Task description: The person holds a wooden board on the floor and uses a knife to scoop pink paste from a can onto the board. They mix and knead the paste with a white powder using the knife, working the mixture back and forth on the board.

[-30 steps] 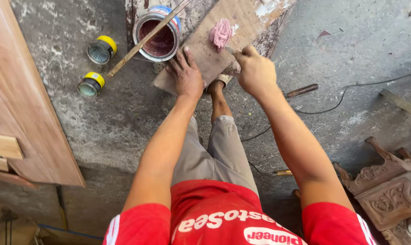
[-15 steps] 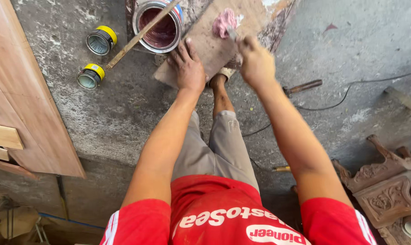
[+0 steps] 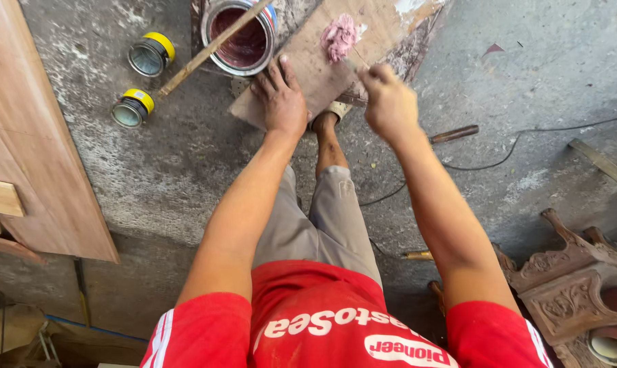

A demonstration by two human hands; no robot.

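Board [image 3: 322, 68], flat brown panel lying on grey concrete floor [image 3: 186, 157]; upper end runs out of the top edge of the head view, so its full length is not visible. Near corner partly covered by the two hands.

Left hand [image 3: 281, 102]: palm down, fingers spread flat, pressing on the board's near-left part, clasping nothing.

Right hand [image 3: 389, 102]: curled closed around a thin tool [image 3: 355, 65]. Only a short blurred tip of it shows beyond the knuckles; kind of tool cannot be told. Tip points up-left toward the pink putty.

Pink putty [image 3: 339, 35]: soft lump on the board, just beyond the tool tip, apart from both hands; contact between tip and lump cannot be made out.

Paint can [image 3: 240, 37]: open, round, dark red liquid inside, just left of the board and just above the left hand's fingertips; top rim cut off by the frame. Wooden stick [image 3: 209, 49] lies slantwise across its mouth.

Two small tins [image 3: 141, 82] with yellow bands, on their sides, well left of the can.

Foot [image 3: 324, 123] visible between the forearms, touching the board's near edge; toes hidden.

Wooden door panel [image 3: 29, 129] at left, cut off. Carved wooden piece [image 3: 567, 286] at lower right, partly out of frame. Black cable [image 3: 513, 153] crossing the floor at right.
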